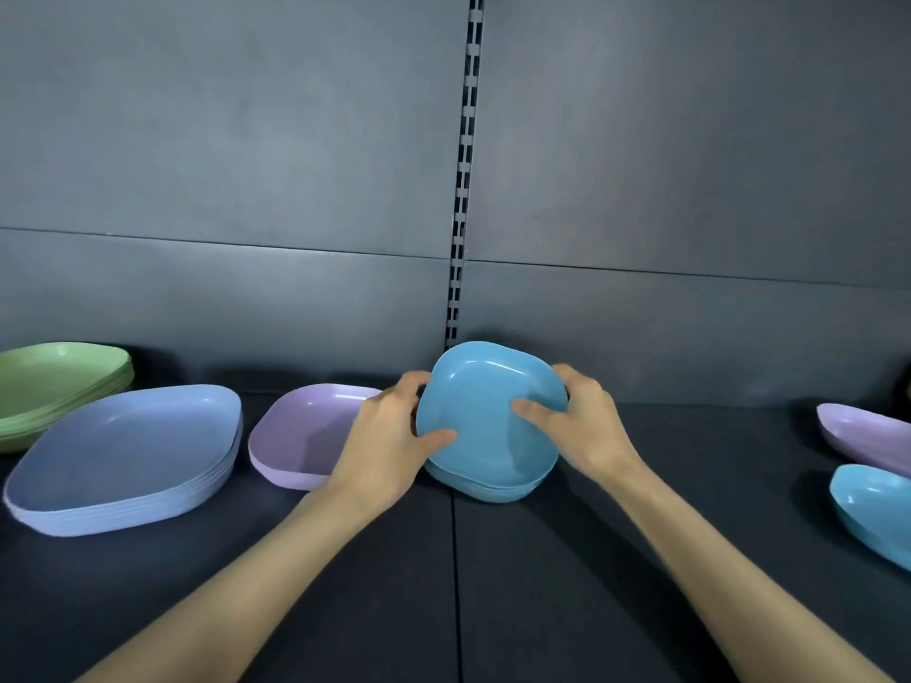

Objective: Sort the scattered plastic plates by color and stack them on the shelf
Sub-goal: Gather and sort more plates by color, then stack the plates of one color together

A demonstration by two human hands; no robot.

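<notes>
Dark grey panelling [246, 189] backs the shelf [641, 559], split by a slotted upright [463, 189]. At the far left sits a stack of green plates [59, 386], and just in front of it a stack of periwinkle plates [123, 460]. Next along, a lilac stack [300, 436] lies partly behind the person's left hand [384, 436]. That hand grips the left rim of the top teal plate [493, 416], thumb laid inside the well, fingers curled round the back edge. This plate is tilted towards the person, its near edge seemingly resting on the teal stack [493, 488] at mid-shelf. On the other rim the right hand [581, 421] holds it the same way. Further right, well apart, a lilac plate [862, 436] and a teal plate [872, 510] wait unsorted (both cut off by the frame). I'd judge these plates light, stiff and rather slick, unlikely to break; opposite rims are the sensible place to hold, since the lip gives curled fingers purchase and lets the plate nest squarely.
</notes>
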